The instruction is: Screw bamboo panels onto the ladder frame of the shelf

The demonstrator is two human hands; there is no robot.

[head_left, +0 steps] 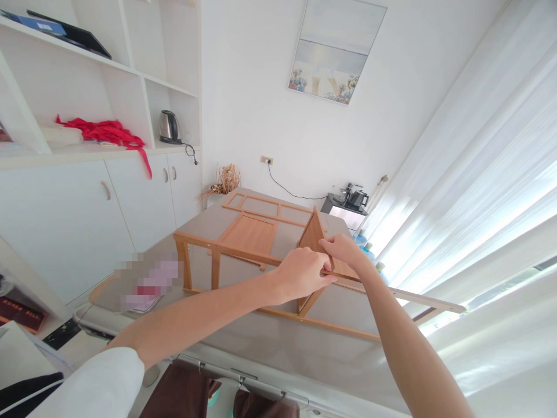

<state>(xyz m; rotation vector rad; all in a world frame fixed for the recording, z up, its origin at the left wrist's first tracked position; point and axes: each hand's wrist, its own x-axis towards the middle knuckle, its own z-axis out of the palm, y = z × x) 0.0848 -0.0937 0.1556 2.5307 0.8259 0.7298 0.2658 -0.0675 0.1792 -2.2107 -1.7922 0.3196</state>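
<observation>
A long wooden side frame [243, 251] with crosspieces stands on its edge along the near side of the table. My left hand [303, 271] is closed around its upper rail, close to where a wooden shelf panel [312, 235] meets it. That panel stands upright and tilted against the frame. With fingers pinched on the panel's near edge, my right hand [343, 248] is just right of my left. The exact joint between panel and rail is hidden by my fingers. Behind the frame, another wooden panel [250, 233] lies flat on the table.
A second wooden frame [261, 203] lies flat at the back of the grey table [204, 219]. A pinkish blurred item [152, 284] rests at the left end. Beyond are a dark stand with a kettle [357, 199], water bottles [369, 252], white curtains [470, 145] and white cabinets [143, 191].
</observation>
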